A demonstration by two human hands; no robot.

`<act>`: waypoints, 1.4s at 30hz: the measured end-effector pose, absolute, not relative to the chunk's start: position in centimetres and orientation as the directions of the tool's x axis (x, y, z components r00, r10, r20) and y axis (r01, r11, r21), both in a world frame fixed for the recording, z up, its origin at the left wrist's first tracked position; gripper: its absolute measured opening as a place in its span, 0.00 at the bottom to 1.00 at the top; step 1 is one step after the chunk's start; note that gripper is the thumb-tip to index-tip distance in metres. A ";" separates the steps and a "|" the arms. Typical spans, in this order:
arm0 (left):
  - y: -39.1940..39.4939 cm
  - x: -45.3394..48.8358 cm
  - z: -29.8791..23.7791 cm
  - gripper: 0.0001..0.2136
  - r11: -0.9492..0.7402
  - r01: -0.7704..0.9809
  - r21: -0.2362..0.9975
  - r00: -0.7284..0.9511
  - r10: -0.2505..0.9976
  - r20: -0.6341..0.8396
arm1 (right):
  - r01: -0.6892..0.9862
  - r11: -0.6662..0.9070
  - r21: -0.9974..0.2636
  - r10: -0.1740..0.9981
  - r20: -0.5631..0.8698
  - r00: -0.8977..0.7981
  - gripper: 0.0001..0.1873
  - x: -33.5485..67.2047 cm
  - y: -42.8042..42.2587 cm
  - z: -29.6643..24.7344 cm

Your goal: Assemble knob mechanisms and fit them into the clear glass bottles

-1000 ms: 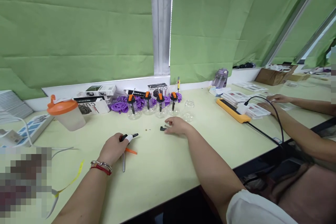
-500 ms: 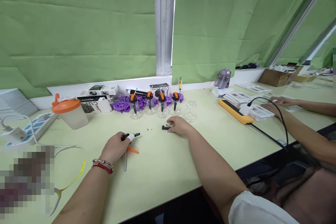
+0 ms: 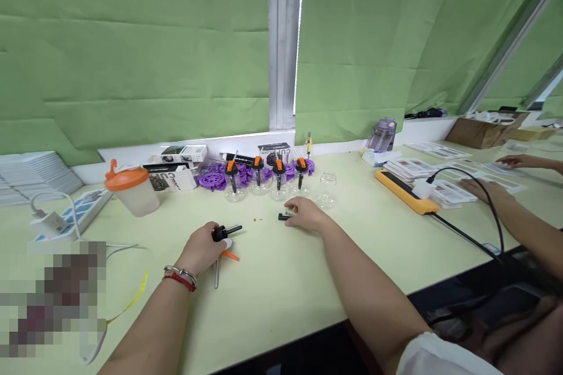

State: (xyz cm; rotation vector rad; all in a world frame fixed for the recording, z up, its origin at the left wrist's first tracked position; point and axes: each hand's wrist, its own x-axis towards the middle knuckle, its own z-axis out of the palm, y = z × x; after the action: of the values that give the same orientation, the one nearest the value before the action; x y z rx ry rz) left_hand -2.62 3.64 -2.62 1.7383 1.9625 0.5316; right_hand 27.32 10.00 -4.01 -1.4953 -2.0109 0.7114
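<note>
Black is the colour of the spouted piece (image 3: 220,234) in the person's left hand (image 3: 201,249). The thumb and fingers pinch it over the pale table (image 3: 264,304), and its thin end points to the right. Something white (image 3: 227,243) shows by the thumb tip. An orange strip (image 3: 231,255) and a grey stick (image 3: 216,275) poke out below that hand.

The right hand (image 3: 307,215) is low over the table with bent fingers. A small black bar (image 3: 282,217) and a little spring (image 3: 289,213) are right at its fingertips. It is hard to tell if they are pinched or only touched. A tiny brown bit (image 3: 254,220) lies between the hands.

Farther back, four clear pots (image 3: 278,193) with black and orange tops (image 3: 278,167) stand in a row, with purple pieces (image 3: 212,180) behind them. One plain clear pot (image 3: 325,196) stands at the right end, just past the right hand. Off to the right, another person's hands (image 3: 486,190) are by some papers (image 3: 411,167).
</note>
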 end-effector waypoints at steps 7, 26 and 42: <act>2.5 -1.6 -1.8 0.17 -0.028 0.682 0.731 0.120 0.990 -0.074 | 0.486 0.487 -0.726 0.863 0.315 -0.394 0.16 22.5 6.4 -2.5; 1.8 -0.5 -2.0 0.15 -0.137 0.481 0.866 0.313 0.950 -0.023 | 0.115 -0.160 -0.980 0.810 -0.197 -0.552 0.08 18.9 4.1 -3.5; -0.1 0.9 -0.3 0.13 -0.242 0.423 0.873 0.640 0.761 -0.100 | 0.200 -0.282 -0.938 0.748 -0.345 -0.567 0.16 19.5 4.2 -2.9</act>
State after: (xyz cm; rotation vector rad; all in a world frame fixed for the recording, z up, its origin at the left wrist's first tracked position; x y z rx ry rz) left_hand 0.95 -0.07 -0.34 1.8736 0.9410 0.4296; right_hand 19.48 4.18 -2.91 -1.1726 -1.5780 1.9047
